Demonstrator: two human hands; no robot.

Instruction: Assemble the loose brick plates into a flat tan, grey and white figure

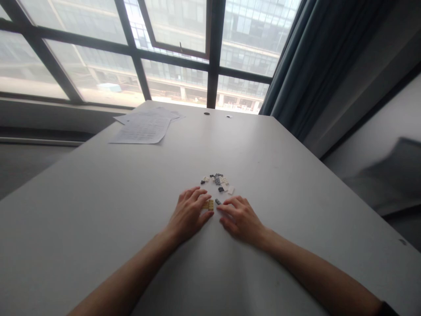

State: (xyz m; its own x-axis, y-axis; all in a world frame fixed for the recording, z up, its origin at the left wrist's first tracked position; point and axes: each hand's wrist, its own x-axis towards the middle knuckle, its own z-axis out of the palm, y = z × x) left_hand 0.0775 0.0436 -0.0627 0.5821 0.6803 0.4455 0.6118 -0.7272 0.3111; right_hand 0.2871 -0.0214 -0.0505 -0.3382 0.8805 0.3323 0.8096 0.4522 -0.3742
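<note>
My left hand (190, 213) lies on the white table (98, 210), its fingertips touching a small tan brick piece (209, 204). My right hand (239, 218) rests just to the right, fingers near a small dark grey piece (217, 201). Whether either hand grips a piece I cannot tell. A little farther away lies a small pile of loose bricks (217, 180), several of them grey, black, cream and white.
A few printed paper sheets (144, 125) lie at the table's far left. Two small holes (206, 113) sit near the far edge. Behind it is a large window (148, 48), with a dark curtain (315, 57) and a wall on the right.
</note>
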